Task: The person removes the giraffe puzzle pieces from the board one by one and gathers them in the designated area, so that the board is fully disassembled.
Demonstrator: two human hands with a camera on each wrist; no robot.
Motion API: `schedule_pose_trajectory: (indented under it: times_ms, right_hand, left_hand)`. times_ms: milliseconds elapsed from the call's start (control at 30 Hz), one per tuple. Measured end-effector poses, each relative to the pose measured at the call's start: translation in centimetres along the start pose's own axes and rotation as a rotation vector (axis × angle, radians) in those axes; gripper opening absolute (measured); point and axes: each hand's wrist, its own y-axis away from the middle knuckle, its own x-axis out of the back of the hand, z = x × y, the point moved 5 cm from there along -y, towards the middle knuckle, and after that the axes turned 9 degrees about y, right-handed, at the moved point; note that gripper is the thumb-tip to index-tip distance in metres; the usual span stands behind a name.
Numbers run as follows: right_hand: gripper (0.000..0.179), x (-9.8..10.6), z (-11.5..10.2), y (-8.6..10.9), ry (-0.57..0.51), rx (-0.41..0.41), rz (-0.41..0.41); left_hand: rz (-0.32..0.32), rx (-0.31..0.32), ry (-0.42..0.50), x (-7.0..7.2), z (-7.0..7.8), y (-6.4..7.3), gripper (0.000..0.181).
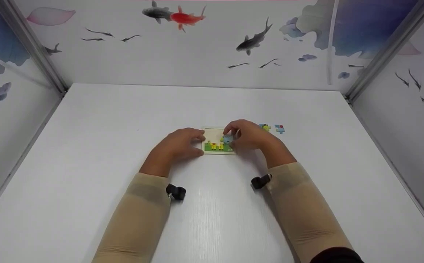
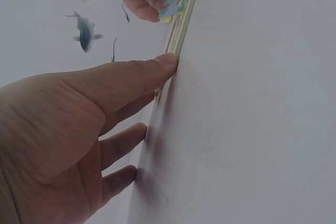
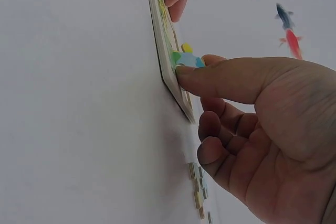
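A small puzzle board with a pale raised rim lies flat on the table. Green and yellow puzzle pieces fill its lower part, while bare wood shows above. At the board's left edge, my left hand rests its thumb and fingertips on the rim, fingers fairly straight. My right hand pinches a light blue puzzle piece between thumb and index finger over the board's right side. In the right wrist view that piece stands tilted against the board, with a yellow knob; its lower edge is partly hidden by the thumb.
Right of the board, beyond my right hand, lie loose puzzle pieces: a yellow and blue one, partly hidden by the hand, and a blue one with a red spot. White walls printed with fish enclose the white table.
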Motion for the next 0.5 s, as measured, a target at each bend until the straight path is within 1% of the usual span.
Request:
schedule_pose_trajectory:
  times_ms: [267,500]
  right_hand:
    - [0.040,-0.08,-0.25,0.15,0.005,0.029,0.010]
    - [0.038,-0.01,-0.08,0.15,0.000,-0.024,0.011]
  left_hand:
    - [-0.016,-0.015,-0.024,0.21,0.41,0.30,0.052]
    - [-0.008,-0.021,-0.013,0.15,0.24,0.27,0.051]
